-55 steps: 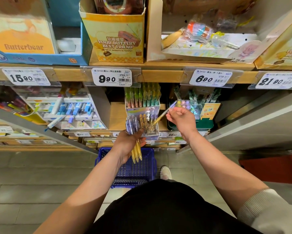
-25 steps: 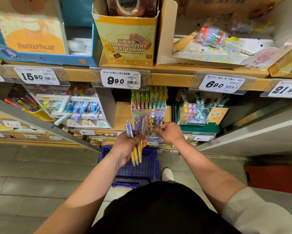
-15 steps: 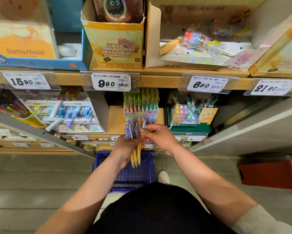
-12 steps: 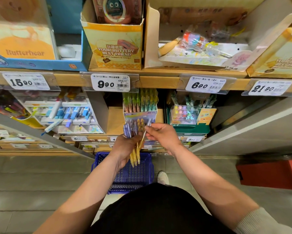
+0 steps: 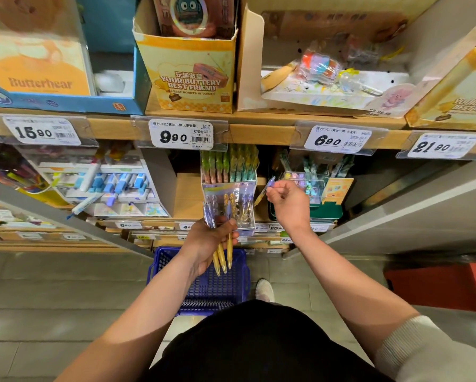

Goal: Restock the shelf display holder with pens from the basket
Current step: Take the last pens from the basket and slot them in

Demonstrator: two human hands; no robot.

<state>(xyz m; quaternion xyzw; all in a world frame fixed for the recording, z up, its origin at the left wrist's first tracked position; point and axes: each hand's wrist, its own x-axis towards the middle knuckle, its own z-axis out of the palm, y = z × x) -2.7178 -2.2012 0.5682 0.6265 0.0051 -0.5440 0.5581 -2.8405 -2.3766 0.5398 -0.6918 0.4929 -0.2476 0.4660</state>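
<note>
Through the head camera I see a wooden shelf running across the view. Clear holders on its front edge carry white price tags reading 15.90, 9.90, 6.90 and 21.90. Cardboard display boxes stand on top, a blue one at the left and a yellow one just beside it. Grey slanted panels frame the bay below, one on the left and one on the right. The floor is grey tile with visible joints. A red box sits on the floor at the right. The light is even and warm on the wood.
</note>
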